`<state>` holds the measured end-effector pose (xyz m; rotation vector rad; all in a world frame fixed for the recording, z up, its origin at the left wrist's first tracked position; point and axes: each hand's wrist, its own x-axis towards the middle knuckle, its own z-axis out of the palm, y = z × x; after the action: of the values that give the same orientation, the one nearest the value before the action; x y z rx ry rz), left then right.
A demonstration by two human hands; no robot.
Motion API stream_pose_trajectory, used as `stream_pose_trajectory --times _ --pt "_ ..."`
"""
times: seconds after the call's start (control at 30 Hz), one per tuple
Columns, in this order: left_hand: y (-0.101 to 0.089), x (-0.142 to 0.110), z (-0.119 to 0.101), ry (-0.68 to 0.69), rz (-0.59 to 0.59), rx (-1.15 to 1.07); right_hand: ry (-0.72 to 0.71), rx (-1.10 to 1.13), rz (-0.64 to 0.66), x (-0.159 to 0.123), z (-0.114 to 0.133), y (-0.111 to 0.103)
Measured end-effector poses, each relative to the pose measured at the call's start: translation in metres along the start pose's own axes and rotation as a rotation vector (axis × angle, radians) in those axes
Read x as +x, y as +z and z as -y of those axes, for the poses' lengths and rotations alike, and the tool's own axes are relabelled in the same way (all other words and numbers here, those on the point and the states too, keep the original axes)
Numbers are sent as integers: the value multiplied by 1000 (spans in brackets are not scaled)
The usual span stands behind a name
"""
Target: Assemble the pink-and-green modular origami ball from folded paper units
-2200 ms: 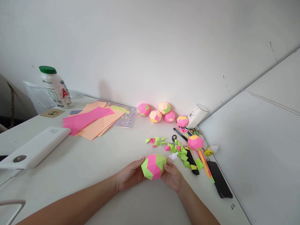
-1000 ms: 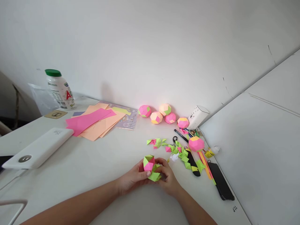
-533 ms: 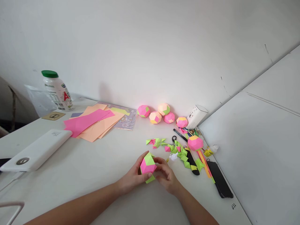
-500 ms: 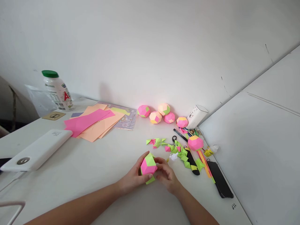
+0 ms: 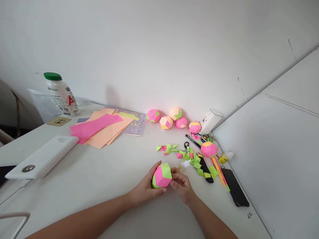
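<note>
We hold a paper ball [image 5: 161, 176] of pink and green facets between both hands, low over the white tabletop [image 5: 104, 172]. Our left hand [image 5: 147, 187] wraps it from 8 o'clock, thumb under its near edge and fingers curled up its left side. Our right hand [image 5: 181, 184] closes on it from 4 o'clock, fingertips pressed to its right face. Both hands are gripping the ball.

At 1 o'clock from the ball lies a scatter of folded green and pink pieces [image 5: 185, 156], with small scissors [image 5: 186, 145] among them. Just past these a pink ball [image 5: 208, 149] sits on coloured strips [image 5: 219, 171], and a black phone [image 5: 235, 191] lies at 3 o'clock, near the tabletop's right edge. A black and green pen [image 5: 205, 169] rests between the pieces and the phone.

At 12 o'clock, against the wall, five more balls [image 5: 171, 119] stand in a loose row, a white box [image 5: 210, 120] tilted at their right end. At 10 o'clock sheets of orange and pink paper [image 5: 102, 127] overlap a printed booklet [image 5: 136, 124]. Farther left stand a green-capped bottle [image 5: 61, 94] and a white power bank [image 5: 42, 161], well apart from our hands.
</note>
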<state>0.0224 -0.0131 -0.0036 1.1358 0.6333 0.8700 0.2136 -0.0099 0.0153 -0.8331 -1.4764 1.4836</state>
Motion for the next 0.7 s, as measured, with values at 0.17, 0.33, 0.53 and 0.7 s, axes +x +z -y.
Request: stream_pose_trajectory --times 0.17,0.33,0.53,0.7 --pt "1 0 4 54 -62 15 5 -15 3 0 -1 -1" --pt "1 0 2 159 -211 242 -6 -12 2 2 -5 -3" --pt "2 1 2 131 -303 321 39 -46 -27 6 -4 -2" --pt "2 2 1 100 -309 308 54 -61 -10 7 -3 -4"
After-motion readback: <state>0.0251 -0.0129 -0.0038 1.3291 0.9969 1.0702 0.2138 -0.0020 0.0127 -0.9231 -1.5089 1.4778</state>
